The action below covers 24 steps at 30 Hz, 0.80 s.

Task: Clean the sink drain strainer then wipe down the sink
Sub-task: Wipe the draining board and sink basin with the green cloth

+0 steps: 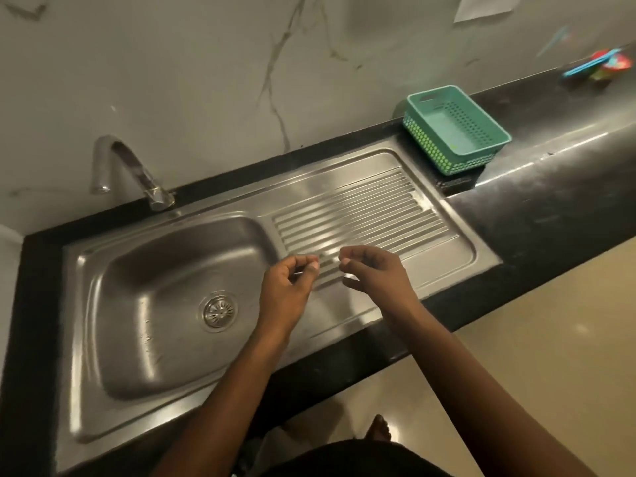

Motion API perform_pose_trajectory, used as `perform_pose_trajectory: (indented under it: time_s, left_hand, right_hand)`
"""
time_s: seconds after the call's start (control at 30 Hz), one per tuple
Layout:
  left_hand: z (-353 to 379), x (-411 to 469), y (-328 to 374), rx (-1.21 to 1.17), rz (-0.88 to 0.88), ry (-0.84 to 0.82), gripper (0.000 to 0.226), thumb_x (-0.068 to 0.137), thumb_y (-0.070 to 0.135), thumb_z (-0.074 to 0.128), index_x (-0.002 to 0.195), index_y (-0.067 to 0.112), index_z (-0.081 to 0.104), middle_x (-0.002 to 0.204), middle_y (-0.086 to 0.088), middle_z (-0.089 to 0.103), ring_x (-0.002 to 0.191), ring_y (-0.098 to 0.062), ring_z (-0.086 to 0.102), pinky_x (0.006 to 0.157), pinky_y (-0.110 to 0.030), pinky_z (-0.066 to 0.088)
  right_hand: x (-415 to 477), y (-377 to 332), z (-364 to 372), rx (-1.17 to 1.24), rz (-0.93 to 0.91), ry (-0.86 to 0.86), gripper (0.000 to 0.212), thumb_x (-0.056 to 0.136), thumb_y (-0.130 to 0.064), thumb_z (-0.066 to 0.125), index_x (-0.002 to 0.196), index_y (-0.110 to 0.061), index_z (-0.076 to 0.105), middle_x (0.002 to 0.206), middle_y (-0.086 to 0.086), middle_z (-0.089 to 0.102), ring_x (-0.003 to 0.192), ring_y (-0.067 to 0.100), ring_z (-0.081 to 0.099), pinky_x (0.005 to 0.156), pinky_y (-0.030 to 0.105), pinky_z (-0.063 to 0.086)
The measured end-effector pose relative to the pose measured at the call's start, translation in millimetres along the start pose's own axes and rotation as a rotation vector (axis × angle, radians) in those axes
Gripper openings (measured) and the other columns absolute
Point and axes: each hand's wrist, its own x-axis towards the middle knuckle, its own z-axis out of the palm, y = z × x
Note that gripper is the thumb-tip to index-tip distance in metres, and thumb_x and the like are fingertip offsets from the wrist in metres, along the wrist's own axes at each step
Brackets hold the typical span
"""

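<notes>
Both hands hover over the ribbed steel drainboard just right of the stainless steel sink basin, the left hand and right hand each loosely curled, fingertips near thumbs, holding nothing visible. The round perforated metal drain strainer sits in the basin's floor, left of the hands.

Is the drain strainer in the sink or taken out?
In. The drain strainer sits in the drain hole at the bottom of the sink; both hands are empty above the drainboard.
</notes>
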Motion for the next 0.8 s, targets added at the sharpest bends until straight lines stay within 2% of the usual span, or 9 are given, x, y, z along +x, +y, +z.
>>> perform_pose_trajectory:
  time_s: [0.13,0.27,0.37,0.5,0.63,0.8]
  left_hand:
    - [61,-11,10,0.025,0.021,-0.026,0.012,0.096,0.032,0.070,0.104,0.031,0.079,0.101,0.007,0.081,0.102,-0.017,0.076,0.095,-0.052,0.062]
    - [114,-21,23,0.066,0.039,-0.056,0.015,0.099,0.029,0.069,0.110,0.030,0.078,0.105,0.007,0.080,0.105,-0.016,0.074,0.096,-0.050,0.062]
    - [143,-23,33,0.072,0.052,-0.084,0.018,0.100,0.029,0.069,0.116,0.026,0.077,0.111,0.004,0.079,0.110,-0.019,0.072,0.099,-0.051,0.061]
    - [167,-13,42,0.084,0.050,-0.104,0.019,0.100,0.028,0.069,0.117,0.023,0.077,0.110,0.004,0.079,0.111,-0.017,0.072,0.099,-0.051,0.061]
    - [186,9,49,0.079,0.056,-0.121,0.016,0.100,0.028,0.069,0.114,0.026,0.076,0.109,0.006,0.079,0.110,-0.015,0.072,0.100,-0.048,0.061]
    - [204,40,59,0.076,0.061,-0.151,0.016,0.099,0.029,0.069,0.114,0.028,0.076,0.109,0.008,0.079,0.109,-0.013,0.073,0.099,-0.047,0.061]
  right_hand:
    - [-6,-1,-66,0.043,-0.010,0.041,0.018,0.098,-0.005,0.067,0.114,-0.005,0.074,0.111,0.017,0.075,0.107,0.030,0.073,0.091,0.036,0.063]
    - [-10,-3,-118,0.059,-0.020,0.075,0.019,0.098,-0.002,0.066,0.116,-0.002,0.073,0.115,0.019,0.073,0.110,0.033,0.071,0.096,0.042,0.061]
    - [-9,-7,-147,0.066,-0.018,0.094,0.020,0.098,-0.003,0.066,0.117,-0.004,0.073,0.115,0.017,0.074,0.110,0.032,0.072,0.096,0.042,0.061]
    - [4,-11,-170,0.071,-0.013,0.114,0.020,0.098,-0.004,0.067,0.117,-0.004,0.073,0.113,0.014,0.075,0.108,0.029,0.073,0.094,0.040,0.062]
    - [26,-17,-186,0.048,-0.033,0.145,0.019,0.097,-0.007,0.069,0.115,-0.009,0.075,0.109,0.009,0.077,0.103,0.021,0.075,0.086,0.032,0.064]
    - [56,-29,-204,-0.015,-0.045,0.179,0.017,0.097,-0.012,0.070,0.114,-0.014,0.076,0.107,0.003,0.077,0.101,0.017,0.076,0.085,0.030,0.064]
